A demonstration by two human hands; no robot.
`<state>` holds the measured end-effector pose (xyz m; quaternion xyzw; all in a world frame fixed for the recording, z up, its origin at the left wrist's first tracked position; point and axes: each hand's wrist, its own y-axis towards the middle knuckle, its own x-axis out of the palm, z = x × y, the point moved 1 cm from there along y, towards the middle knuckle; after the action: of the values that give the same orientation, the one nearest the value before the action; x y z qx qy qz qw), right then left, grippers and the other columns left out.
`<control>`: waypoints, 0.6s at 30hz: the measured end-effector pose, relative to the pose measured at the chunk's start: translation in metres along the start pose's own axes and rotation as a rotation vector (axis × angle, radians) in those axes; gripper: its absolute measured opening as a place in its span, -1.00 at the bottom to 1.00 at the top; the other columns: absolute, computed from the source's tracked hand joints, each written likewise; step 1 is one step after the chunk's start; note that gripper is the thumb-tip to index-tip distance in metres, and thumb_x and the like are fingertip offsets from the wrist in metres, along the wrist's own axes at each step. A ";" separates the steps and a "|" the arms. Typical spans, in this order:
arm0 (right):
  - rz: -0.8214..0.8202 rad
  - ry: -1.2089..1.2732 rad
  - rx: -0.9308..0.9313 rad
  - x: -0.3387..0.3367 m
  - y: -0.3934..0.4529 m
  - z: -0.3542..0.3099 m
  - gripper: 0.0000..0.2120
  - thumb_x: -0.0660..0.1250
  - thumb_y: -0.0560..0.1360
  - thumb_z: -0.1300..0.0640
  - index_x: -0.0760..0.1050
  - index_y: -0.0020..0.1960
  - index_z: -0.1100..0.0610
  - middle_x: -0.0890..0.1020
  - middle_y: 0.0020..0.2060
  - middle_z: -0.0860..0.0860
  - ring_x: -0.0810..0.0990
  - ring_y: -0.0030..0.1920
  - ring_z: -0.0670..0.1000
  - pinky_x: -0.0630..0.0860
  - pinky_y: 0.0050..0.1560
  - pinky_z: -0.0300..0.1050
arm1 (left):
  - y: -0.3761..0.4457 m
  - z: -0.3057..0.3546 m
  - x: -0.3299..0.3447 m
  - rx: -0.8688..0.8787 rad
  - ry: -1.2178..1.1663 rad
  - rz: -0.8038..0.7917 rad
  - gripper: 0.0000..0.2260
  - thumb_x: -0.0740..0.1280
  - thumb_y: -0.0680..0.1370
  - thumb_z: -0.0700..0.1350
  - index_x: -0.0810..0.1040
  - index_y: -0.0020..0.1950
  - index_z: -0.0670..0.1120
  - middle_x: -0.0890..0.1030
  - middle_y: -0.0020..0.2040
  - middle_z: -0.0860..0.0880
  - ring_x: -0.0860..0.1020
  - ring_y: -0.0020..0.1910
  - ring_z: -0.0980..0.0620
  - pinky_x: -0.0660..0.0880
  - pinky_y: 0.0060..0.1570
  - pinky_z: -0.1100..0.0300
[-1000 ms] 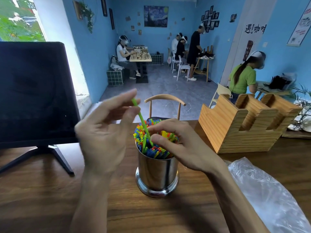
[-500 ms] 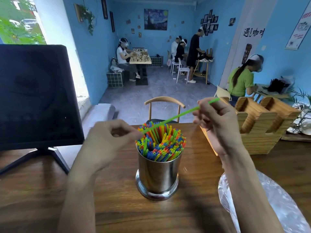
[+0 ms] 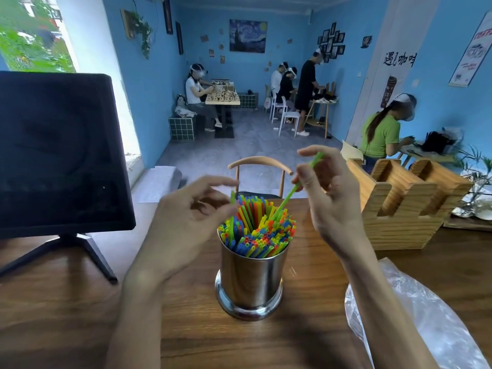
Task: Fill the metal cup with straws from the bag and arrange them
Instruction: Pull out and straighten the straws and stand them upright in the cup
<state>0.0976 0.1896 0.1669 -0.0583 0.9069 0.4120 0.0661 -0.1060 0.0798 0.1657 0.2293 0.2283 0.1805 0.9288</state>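
A metal cup point(image 3: 250, 278) is stood upright on the wooden desk point(image 3: 66, 315), between the two hands and slightly nearer the camera than both. It is packed with coloured straws point(image 3: 257, 233) whose open ends fan out above the rim. A single green straw point(image 3: 290, 191) is pinched between the thumb and fingertips of the right hand point(image 3: 330, 201), which is raised above and to the right of the cup, palm turned toward the left, wrist bent back, the other fingers loosely curled. The straw is tilted, its lower end reaching down among the bundle and its upper end protruding past the fingers. The left hand point(image 3: 186, 225) is held just left of the cup at rim height, fingers curved toward the bundle; the fingertips are blurred, and whether a straw is touched or pinched by them cannot be told. Both forearms are extended from the lower edge of the view. A crumpled clear plastic bag point(image 3: 426, 323) is laid on the desk to the right, beneath the right forearm.
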 end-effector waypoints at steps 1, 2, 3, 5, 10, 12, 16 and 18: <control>-0.057 -0.034 -0.012 0.004 -0.003 0.000 -0.76 0.35 0.62 0.16 0.44 0.24 -0.04 0.63 -0.26 0.00 0.66 -0.23 -0.05 0.53 -0.21 -0.26 | 0.000 0.003 0.000 0.055 -0.064 0.099 -0.74 0.52 0.47 -0.15 0.65 0.06 0.17 0.71 -0.15 0.06 0.66 -0.13 0.11 0.53 -0.03 0.31; -0.116 -0.056 -0.013 0.010 -0.006 0.003 -0.68 0.38 0.60 0.17 0.41 0.27 -0.11 0.62 -0.28 0.01 0.66 -0.23 -0.01 0.55 -0.21 -0.26 | 0.000 0.005 0.000 0.114 -0.129 0.183 -0.73 0.51 0.49 -0.15 0.62 0.09 0.15 0.72 -0.12 0.01 0.68 -0.08 0.05 0.56 0.02 0.24; -0.177 -0.083 -0.005 0.015 -0.010 0.006 -0.65 0.39 0.59 0.15 0.40 0.27 -0.14 0.63 -0.28 0.00 0.66 -0.24 -0.01 0.54 -0.22 -0.25 | 0.000 0.007 0.000 0.166 -0.190 0.250 -0.73 0.51 0.50 -0.15 0.61 0.12 0.14 0.72 -0.10 -0.03 0.70 -0.06 -0.01 0.58 0.04 0.15; -0.280 -0.193 0.008 0.025 -0.016 0.017 -0.77 0.42 0.57 0.06 0.47 0.17 -0.14 0.64 -0.25 -0.10 0.63 -0.21 -0.10 0.47 -0.21 -0.27 | 0.000 0.009 0.001 0.229 -0.290 0.346 -0.73 0.51 0.52 -0.14 0.59 0.15 0.12 0.71 -0.08 -0.05 0.71 -0.08 -0.06 0.61 -0.01 0.08; -0.447 -0.265 0.163 0.026 -0.023 0.029 -0.72 0.24 0.66 -0.07 0.70 0.07 0.01 0.67 -0.06 -0.20 0.61 0.02 -0.20 0.51 0.02 -0.15 | 0.000 0.011 -0.002 0.169 -0.559 0.556 -0.76 0.41 0.57 -0.25 0.51 0.18 -0.02 0.69 -0.13 0.01 0.68 -0.19 -0.02 0.55 -0.25 0.20; -0.452 -0.100 0.252 0.024 -0.025 0.024 -0.62 0.11 0.70 -0.10 0.68 0.13 -0.01 0.71 -0.02 -0.13 0.65 0.08 -0.17 0.55 0.12 -0.12 | 0.000 0.007 -0.002 0.107 -0.676 0.617 -0.78 0.38 0.61 -0.24 0.45 0.21 -0.06 0.69 -0.09 -0.02 0.65 -0.19 -0.05 0.55 -0.22 0.19; -0.287 0.469 0.393 0.023 -0.023 0.015 -0.44 -0.03 0.67 -0.19 0.68 0.13 0.08 0.72 -0.19 0.08 0.65 -0.15 -0.01 0.49 -0.10 -0.16 | 0.006 -0.002 0.005 -0.018 -0.774 0.619 -0.79 0.36 0.61 -0.30 0.39 0.15 -0.09 0.68 -0.07 -0.09 0.67 -0.20 -0.05 0.59 -0.14 0.16; -0.208 0.798 0.499 0.021 -0.019 0.008 -0.40 0.01 0.62 -0.20 0.70 0.08 0.16 0.70 -0.24 0.15 0.62 -0.27 0.03 0.49 -0.24 -0.19 | 0.008 -0.005 0.012 -0.086 -0.771 0.581 -0.79 0.36 0.59 -0.32 0.39 0.09 -0.10 0.70 -0.09 -0.12 0.70 -0.19 -0.06 0.61 -0.11 0.16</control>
<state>0.0809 0.1818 0.1445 -0.2847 0.9219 0.1185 -0.2345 -0.0997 0.0934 0.1619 0.2950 -0.2139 0.3436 0.8656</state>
